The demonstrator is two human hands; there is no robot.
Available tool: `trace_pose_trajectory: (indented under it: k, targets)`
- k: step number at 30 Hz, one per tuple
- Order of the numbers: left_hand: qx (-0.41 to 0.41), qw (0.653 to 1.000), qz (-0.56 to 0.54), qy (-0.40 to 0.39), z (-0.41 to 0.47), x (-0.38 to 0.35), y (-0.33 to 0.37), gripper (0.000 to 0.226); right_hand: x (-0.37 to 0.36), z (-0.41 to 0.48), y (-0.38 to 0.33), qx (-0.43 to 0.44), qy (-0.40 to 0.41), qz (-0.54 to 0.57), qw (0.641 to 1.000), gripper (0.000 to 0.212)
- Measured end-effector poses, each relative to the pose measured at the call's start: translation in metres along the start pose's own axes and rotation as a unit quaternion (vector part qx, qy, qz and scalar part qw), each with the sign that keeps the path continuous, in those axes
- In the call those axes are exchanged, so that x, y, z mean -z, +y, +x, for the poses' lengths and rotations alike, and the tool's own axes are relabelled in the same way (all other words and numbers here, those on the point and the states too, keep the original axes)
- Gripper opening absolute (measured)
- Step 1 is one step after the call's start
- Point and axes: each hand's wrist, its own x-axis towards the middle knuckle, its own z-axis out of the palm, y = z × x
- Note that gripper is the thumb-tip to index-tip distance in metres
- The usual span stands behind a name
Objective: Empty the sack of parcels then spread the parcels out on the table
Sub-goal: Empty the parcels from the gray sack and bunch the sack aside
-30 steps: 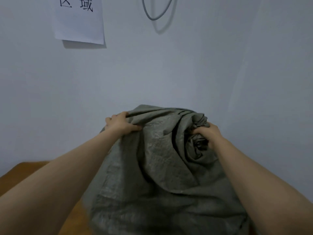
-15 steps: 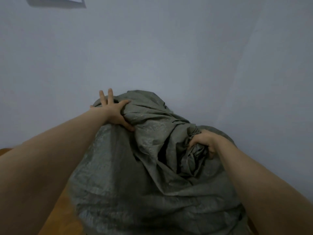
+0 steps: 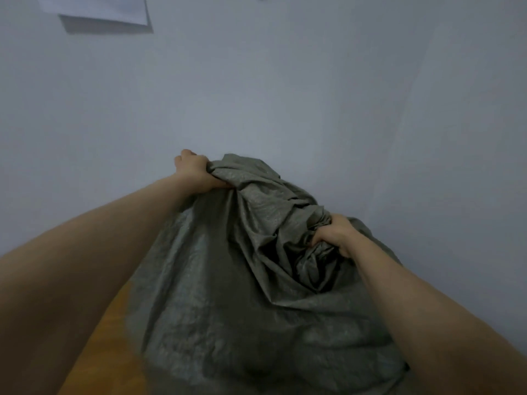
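At the upper left a sheet of paper (image 3: 94,10) is hanging on the pale wall (image 3: 285,81), and low on the left a strip of wooden table (image 3: 114,352) is showing beside the cloth. The left hand (image 3: 196,173) is clutching a bunched corner of the grey-green woven sack (image 3: 228,295), fingers curled tight into the fabric, and is sitting higher and farther from the person than the other hand. The sack is hanging below both hands, its long axis running from the grips down toward the table and its lower end dropping out of view. The right hand (image 3: 333,235) is gripping a twisted wad of the cloth, lower and nearer. No parcels are showing, and I cannot tell whether any are lying inside or which way the mouth is facing. The tipping-out seems to be under way, and the next shake probably calls for raising the right grip.
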Motion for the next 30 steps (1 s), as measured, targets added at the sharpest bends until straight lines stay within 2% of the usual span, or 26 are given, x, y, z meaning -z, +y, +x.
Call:
trace_pose_trajectory:
  k: [3,6,9,12,18,23,30]
  targets:
    - [0.022,0.993,-0.103,0.049,-0.002,0.023,0.005,0.064,-0.002,-0.005,-0.018,0.048,0.048,0.051,0.996,0.050]
    - [0.019,0.971,-0.222,0.092,-0.007,0.044,0.008,0.068,0.000,-0.012,-0.037,0.111,0.095,0.079,0.986,0.045]
    - [-0.004,0.953,-0.269,0.143,-0.016,0.065,0.016,0.048,0.006,-0.017,-0.057,0.179,0.144,0.081,0.970,0.035]
    - [-0.032,0.933,-0.301,0.197,-0.022,0.084,0.026,0.048,0.015,-0.024,-0.078,0.227,0.182,0.081,0.953,0.026]
    - [-0.048,0.924,-0.288,0.247,-0.033,0.094,0.026,0.033,0.028,-0.036,-0.095,0.289,0.209,0.070,0.932,0.023]
    - [-0.034,0.934,-0.292,0.205,-0.060,0.058,0.011,0.030,0.023,-0.044,-0.070,0.261,0.187,0.030,0.947,0.021]
    - [-0.038,0.907,-0.286,0.308,-0.063,0.109,0.024,0.013,0.029,-0.055,-0.112,0.343,0.194,0.086,0.915,0.026]
